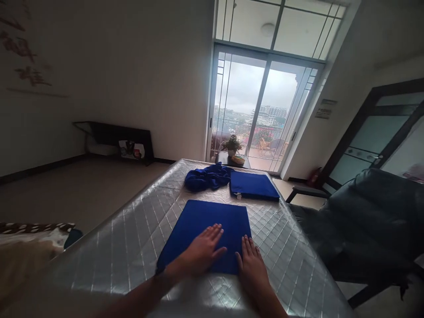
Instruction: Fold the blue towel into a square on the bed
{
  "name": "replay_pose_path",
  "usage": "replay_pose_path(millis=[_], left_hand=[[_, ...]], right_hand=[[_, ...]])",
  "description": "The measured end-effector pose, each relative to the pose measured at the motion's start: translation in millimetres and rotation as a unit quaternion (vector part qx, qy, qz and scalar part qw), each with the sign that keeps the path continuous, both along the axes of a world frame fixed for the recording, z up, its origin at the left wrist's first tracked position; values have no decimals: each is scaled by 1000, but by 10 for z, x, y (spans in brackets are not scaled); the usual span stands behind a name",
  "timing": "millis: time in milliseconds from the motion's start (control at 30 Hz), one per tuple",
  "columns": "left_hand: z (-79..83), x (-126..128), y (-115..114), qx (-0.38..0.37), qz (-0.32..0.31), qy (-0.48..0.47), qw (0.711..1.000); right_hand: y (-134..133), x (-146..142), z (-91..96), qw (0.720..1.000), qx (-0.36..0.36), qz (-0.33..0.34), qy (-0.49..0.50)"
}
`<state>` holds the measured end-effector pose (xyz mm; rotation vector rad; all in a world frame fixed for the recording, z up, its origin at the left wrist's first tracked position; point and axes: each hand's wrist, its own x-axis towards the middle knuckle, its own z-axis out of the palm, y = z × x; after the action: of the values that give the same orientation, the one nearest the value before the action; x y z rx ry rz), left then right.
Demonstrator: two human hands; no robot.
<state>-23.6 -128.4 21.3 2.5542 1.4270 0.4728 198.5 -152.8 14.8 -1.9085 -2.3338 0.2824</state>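
A blue cloth point(217, 216), folded into a flat rectangle, lies on the silver quilted table cover point(132, 234) in front of me. My left hand point(207, 247) rests flat on its middle with the fingers stretched out. At the right edge of this cloth, my right hand point(251, 263) lies with its fingers straight, pointing away from me. Farther off sits a second folded blue cloth point(253, 184) with a small white tag at its near edge. To its left is a crumpled heap of blue cloth point(207, 177).
Along the table's right side stands a black armchair point(367, 221). Beyond the far end, a potted plant point(232, 145) is on a small dark table before glass sliding doors point(251, 106). A dark rack point(121, 139) is by the left wall.
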Motion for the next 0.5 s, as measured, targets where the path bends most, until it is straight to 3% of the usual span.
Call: replay_pose_path(millis=[100, 200, 333, 500], left_hand=[[-7, 453, -81, -21, -86, -23, 996], [-28, 589, -71, -52, -84, -16, 995], [-123, 291, -17, -48, -33, 10, 998], [-200, -421, -101, -60, 83, 69, 992]], right_hand=[[5, 21, -9, 1000, -4, 17, -11], [-2, 35, 0, 999, -12, 28, -13], [-25, 26, 48, 1000, -15, 8, 15], [-43, 10, 96, 999, -28, -1, 28]])
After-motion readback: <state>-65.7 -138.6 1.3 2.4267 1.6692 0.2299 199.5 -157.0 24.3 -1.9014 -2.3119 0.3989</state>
